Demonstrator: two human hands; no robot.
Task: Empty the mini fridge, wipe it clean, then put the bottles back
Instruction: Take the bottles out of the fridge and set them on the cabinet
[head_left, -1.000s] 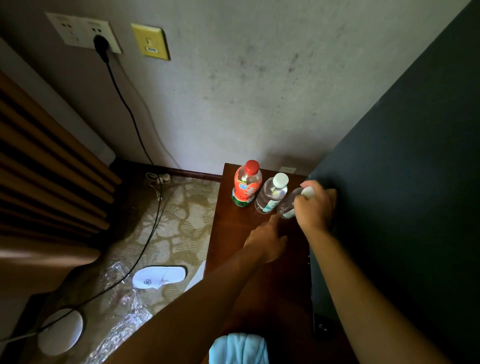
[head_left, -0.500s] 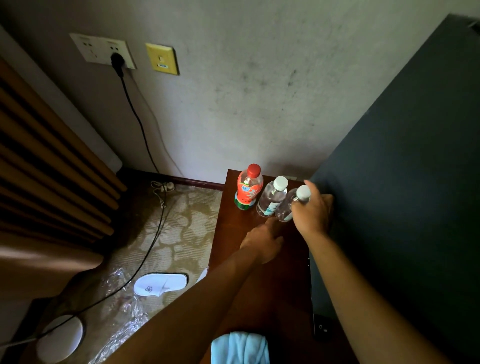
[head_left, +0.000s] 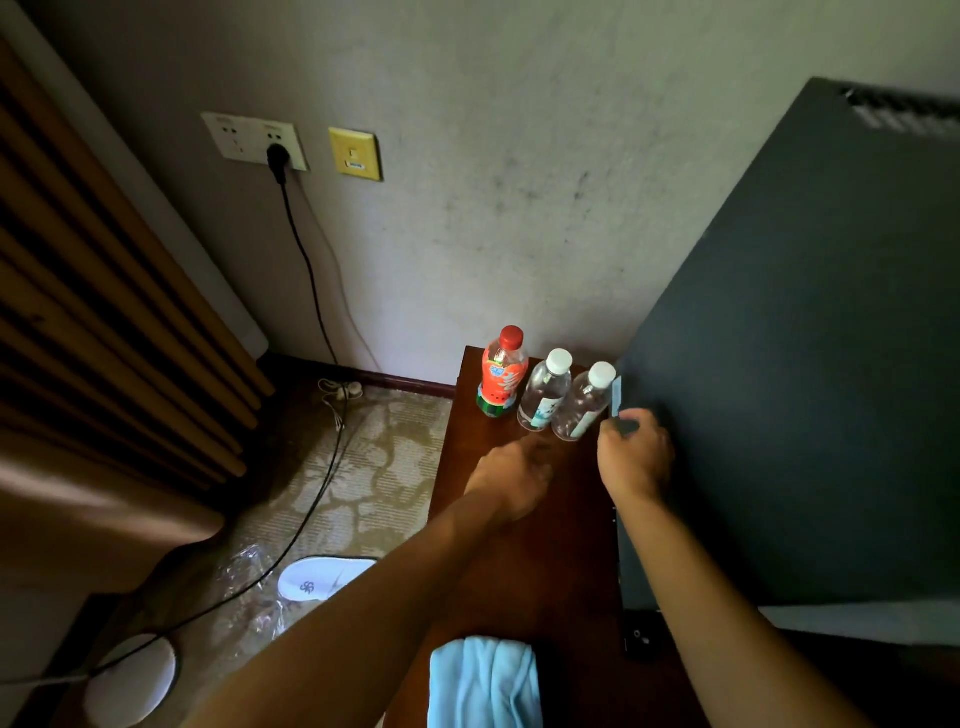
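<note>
Bottles, a red-capped one (head_left: 502, 371) and two clear ones (head_left: 545, 391) (head_left: 583, 402), stand on the worktop (head_left: 524, 566) beside the fridge (head_left: 810, 364), so I judge emptying done, wiping and restocking left; my left hand (head_left: 511, 475) hangs loosely curled and empty, my right hand (head_left: 635, 454) curls at the fridge's edge, its hold unclear.

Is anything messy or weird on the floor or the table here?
Yes. One white slipper lies alone on the carpet beside crumpled clear plastic, with a black cord trailing across. The three bottles on the table stand upright, nothing spilled.

No legible text. Red-capped bottle (head_left: 500, 375) label carries print too blurred to read; white slipper (head_left: 322, 577), near left, bears an emblem, not lettering.
</note>
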